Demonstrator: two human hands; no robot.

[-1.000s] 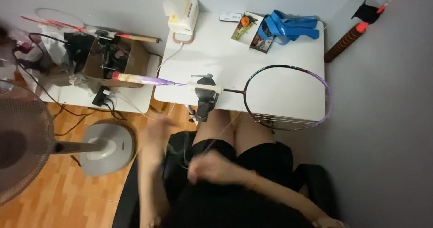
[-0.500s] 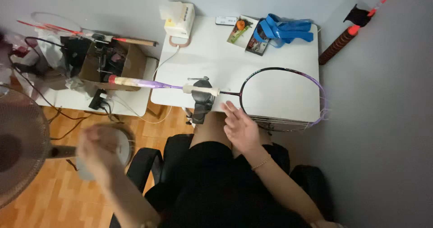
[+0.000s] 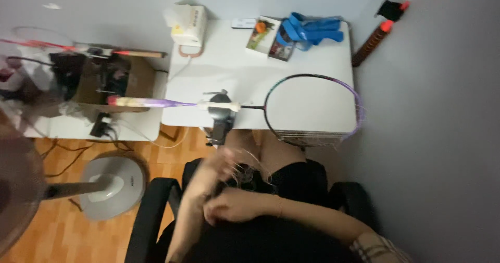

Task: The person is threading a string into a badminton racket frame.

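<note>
- Grey walls close in a small room with a wooden floor (image 3: pixel 62 232) and a white table (image 3: pixel 307 60) pushed into the corner at 1 o'clock
- Nearest, at 6 o'clock, the right hand (image 3: pixel 229 207) lies loosely curled over the lap; whether it grips anything cannot be told
- Just above it the left hand (image 3: pixel 221 164) is blurred, fingers partly open, with thin pale string (image 3: pixel 250 164) looping about it
- Black chair arms (image 3: pixel 151 211) flank the lap, leaving little room at either side
- At 12 o'clock a purple badminton racket (image 3: pixel 312 109) lies along the table's near edge, its shaft held in a dark clamp (image 3: pixel 221 117), its head only partly strung and overhanging the edge
- At 9 o'clock a fan base (image 3: pixel 112 185) stands on the floor
- Farther, a white boxy device (image 3: pixel 186 23) with a yellow label, a flat rectangular packet (image 3: pixel 260 34) with an orange spot, and blue straps (image 3: pixel 312 28) sit along the table's far edge
- Left of the table, a brown cardboard box (image 3: pixel 114 83) holds dark clutter
</note>
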